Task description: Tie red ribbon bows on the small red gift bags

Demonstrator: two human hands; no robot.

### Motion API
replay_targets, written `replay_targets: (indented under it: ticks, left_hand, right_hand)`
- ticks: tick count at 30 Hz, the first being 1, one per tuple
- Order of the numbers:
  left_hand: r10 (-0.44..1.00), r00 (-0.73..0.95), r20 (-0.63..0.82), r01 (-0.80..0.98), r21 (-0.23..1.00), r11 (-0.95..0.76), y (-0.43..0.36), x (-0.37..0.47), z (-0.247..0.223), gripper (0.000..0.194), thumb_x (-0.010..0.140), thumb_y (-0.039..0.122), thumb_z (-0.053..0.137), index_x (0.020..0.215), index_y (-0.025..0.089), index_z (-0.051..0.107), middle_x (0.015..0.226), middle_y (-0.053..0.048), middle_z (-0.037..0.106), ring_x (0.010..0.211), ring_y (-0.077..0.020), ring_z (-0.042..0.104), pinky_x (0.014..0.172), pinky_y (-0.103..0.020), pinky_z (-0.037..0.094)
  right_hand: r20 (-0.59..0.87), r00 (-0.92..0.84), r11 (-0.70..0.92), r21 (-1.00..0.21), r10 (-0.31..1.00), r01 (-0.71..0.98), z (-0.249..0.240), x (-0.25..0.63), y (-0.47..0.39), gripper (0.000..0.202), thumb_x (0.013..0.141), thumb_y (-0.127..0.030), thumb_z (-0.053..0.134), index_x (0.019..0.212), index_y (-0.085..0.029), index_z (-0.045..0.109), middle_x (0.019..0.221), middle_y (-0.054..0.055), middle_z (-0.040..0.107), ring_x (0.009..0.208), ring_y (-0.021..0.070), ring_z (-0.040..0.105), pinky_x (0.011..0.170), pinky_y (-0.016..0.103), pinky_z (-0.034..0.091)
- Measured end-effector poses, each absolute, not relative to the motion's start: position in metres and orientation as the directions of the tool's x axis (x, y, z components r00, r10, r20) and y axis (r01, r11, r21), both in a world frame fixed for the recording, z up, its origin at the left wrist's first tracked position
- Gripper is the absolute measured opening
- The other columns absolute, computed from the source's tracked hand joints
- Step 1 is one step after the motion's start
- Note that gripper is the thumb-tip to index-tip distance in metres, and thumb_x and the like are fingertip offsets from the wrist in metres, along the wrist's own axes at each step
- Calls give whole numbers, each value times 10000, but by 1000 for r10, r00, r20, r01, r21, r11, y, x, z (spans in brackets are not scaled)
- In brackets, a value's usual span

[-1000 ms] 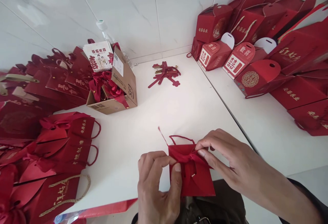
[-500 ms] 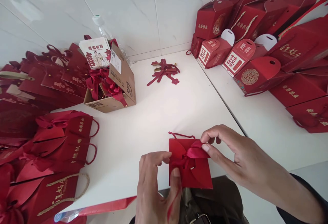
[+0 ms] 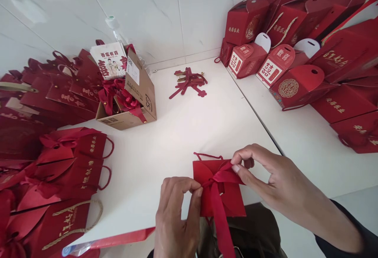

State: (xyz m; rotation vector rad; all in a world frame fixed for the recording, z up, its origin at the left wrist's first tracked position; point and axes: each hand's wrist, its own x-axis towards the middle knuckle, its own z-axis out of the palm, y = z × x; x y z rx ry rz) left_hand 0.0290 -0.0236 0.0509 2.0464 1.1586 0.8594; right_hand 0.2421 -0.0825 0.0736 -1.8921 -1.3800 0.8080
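Observation:
A small red gift box (image 3: 233,205) with a rope handle at its far side sits at the table's front edge. Across its top runs a dark red satin ribbon (image 3: 219,214), crossed or knotted near the middle, one tail hanging over the front. My left hand (image 3: 180,206) pinches a part of the ribbon at the box's left side between thumb and index finger. At the upper right of the box, my right hand (image 3: 261,173) pinches a ribbon loop or end between thumb and fingertips. The underside of the knot is hidden.
A cardboard box (image 3: 126,122) with ribbons and printed cards stands at the back left. Small red straps (image 3: 190,81) lie in a pile by the wall. Finished-looking red boxes with bows (image 3: 73,171) line the left, and stacked red boxes (image 3: 295,80) fill the right.
My left thumb has come off the box top and closed against the index finger on the ribbon. One ribbon tail now lies down over the box's front. My right hand has barely moved.

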Motion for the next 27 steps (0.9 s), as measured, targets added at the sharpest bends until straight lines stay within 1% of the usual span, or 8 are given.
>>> replay_targets:
  ticks: [6, 10, 14, 16, 18, 20, 23, 27]
  left_hand:
    - [882, 420, 212, 475, 777, -413, -24, 27, 52, 189, 1011, 119, 501, 922, 268, 575, 840, 44, 595, 793, -143, 538, 704, -267, 413]
    - [878, 434, 201, 496, 761, -419, -21, 22, 50, 190, 1016, 121, 500, 909, 264, 562, 824, 42, 572, 784, -139, 523, 696, -259, 411]
    - [818, 507, 271, 460, 718, -523, -21, 17, 52, 169, 992, 94, 529, 983, 257, 572, 884, 19, 591, 843, -139, 545, 710, -245, 447]
    - [787, 529, 318, 429, 700, -571, -23, 16, 54, 212, 965, 68, 532, 1072, 242, 588, 1042, -22, 605, 976, -155, 562, 773, -259, 476]
    - [747, 562, 355, 398, 676, -620, -26, 17, 56, 299, 929, 24, 521, 1117, 238, 612, 1230, -56, 568, 1127, -188, 535, 881, -308, 479]
    - [664, 648, 374, 346, 632, -693, -27, 18, 56, 382, 881, -21, 521, 1123, 249, 643, 1363, -57, 514, 1228, -225, 489, 975, -363, 451]
    - [603, 700, 382, 289, 621, -729, -28, 20, 54, 374, 864, -40, 575, 1080, 249, 674, 1418, -53, 489, 1280, -256, 455, 1019, -392, 427]
    - [654, 655, 378, 264, 697, -667, -31, 23, 51, 246, 910, -23, 587, 928, 216, 645, 1337, -65, 532, 1234, -252, 477, 982, -385, 438]
  right_hand:
    - [-129, 307, -285, -786, 943, 548, 72, 242, -83, 82, 969, -315, 596, 899, -318, 637, 873, -17, 681, 729, 162, 650, 389, 226, 354]
    - [-127, 312, -290, -775, 942, 561, 70, 243, -83, 84, 941, -281, 597, 882, -320, 641, 832, -16, 670, 754, 176, 658, 365, 225, 318]
    - [-88, 304, -261, -759, 949, 597, 70, 245, -86, 74, 973, -303, 588, 941, -323, 651, 900, 2, 688, 807, 194, 676, 416, 228, 416]
    - [-29, 269, -196, -761, 963, 618, 72, 247, -89, 119, 1009, -314, 552, 1079, -346, 643, 1049, 16, 693, 939, 207, 687, 523, 243, 519]
    - [44, 204, -100, -759, 978, 643, 75, 247, -92, 229, 1025, -290, 511, 1213, -377, 609, 1215, 23, 652, 1123, 220, 653, 760, 301, 596]
    - [85, 122, -16, -753, 989, 658, 75, 245, -94, 341, 1014, -238, 489, 1299, -401, 584, 1314, 26, 599, 1252, 228, 594, 969, 369, 563]
    - [94, 36, 48, -761, 995, 647, 73, 243, -93, 399, 994, -197, 530, 1325, -412, 594, 1318, 38, 580, 1262, 233, 588, 999, 378, 557]
    - [122, 26, 82, -801, 992, 593, 69, 241, -87, 251, 1017, -212, 547, 1164, -378, 662, 1187, 36, 610, 1136, 221, 645, 993, 390, 569]
